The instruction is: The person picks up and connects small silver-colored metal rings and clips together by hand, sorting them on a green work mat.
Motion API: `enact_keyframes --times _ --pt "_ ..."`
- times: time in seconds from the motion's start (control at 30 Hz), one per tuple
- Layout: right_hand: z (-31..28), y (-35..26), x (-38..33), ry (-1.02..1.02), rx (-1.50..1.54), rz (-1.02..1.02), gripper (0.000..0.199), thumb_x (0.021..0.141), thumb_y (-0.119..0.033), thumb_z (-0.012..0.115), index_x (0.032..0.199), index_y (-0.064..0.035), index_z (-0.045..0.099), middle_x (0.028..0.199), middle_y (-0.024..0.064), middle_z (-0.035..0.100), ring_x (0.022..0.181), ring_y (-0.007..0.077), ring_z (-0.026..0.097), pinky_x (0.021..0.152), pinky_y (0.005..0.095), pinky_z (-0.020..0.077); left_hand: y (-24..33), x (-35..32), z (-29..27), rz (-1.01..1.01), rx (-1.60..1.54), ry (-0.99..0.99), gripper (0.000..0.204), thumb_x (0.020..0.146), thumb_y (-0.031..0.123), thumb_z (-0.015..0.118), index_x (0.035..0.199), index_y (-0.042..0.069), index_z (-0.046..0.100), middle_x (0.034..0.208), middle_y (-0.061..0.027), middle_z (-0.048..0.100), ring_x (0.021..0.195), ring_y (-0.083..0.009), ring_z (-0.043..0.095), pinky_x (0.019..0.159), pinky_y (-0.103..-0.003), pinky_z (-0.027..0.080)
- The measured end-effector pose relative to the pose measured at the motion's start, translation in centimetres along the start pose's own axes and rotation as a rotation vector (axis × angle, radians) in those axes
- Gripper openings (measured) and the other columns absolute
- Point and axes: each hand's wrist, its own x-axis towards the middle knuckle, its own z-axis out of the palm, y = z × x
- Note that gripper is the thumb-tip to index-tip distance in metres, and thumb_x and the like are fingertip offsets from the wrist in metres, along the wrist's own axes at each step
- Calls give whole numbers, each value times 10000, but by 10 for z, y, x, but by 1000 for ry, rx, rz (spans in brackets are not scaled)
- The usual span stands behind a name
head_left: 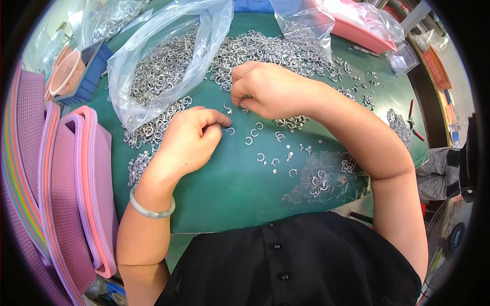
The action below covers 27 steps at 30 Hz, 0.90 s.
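My left hand rests on the green table mat, fingers curled, thumb and forefinger pinched near a small open metal ring. My right hand lies just above it, fingertips pinched together at some small metal rings; whether it grips one is hard to tell. Loose C-shaped metal rings are scattered on the mat below both hands. A large heap of the same rings spreads behind my right hand.
A clear plastic bag full of rings lies at the upper left. Stacked purple and pink perforated trays stand at the left. Pink trays sit at the far right. Red-handled pliers lie at the right edge.
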Motion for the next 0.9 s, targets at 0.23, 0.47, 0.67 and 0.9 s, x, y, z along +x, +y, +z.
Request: enact_keyframes --times 0.23,0.47,0.67,0.9 --pt "13 -2 17 42 11 -28 116 683 -61 637 798 -50 650 790 97 554 856 285 557 739 375 460 -7 3 -3 -177 -244 65 194 772 35 477 859 -14 643 681 7 582 610 -36 478 550 -206 396" --pt "15 3 22 1 -30 -41 83 671 -65 640 744 -31 623 772 95 540 838 291 549 743 380 456 -7 3 -2 -160 -219 83 208 768 41 468 869 -22 639 688 0 589 611 -42 483 556 -213 403" --pt "19 4 17 71 -94 -133 61 701 -63 598 714 -7 578 786 108 533 850 294 530 763 379 445 -8 4 1 -130 -211 82 218 775 35 466 899 -25 636 701 -1 592 612 -44 482 559 -214 404" --pt "-20 -7 -25 89 45 -157 65 735 -47 556 745 -12 502 770 114 520 802 303 523 708 392 438 -2 3 0 -95 -148 54 235 790 41 482 958 -5 640 674 30 547 599 -31 442 541 -205 375"
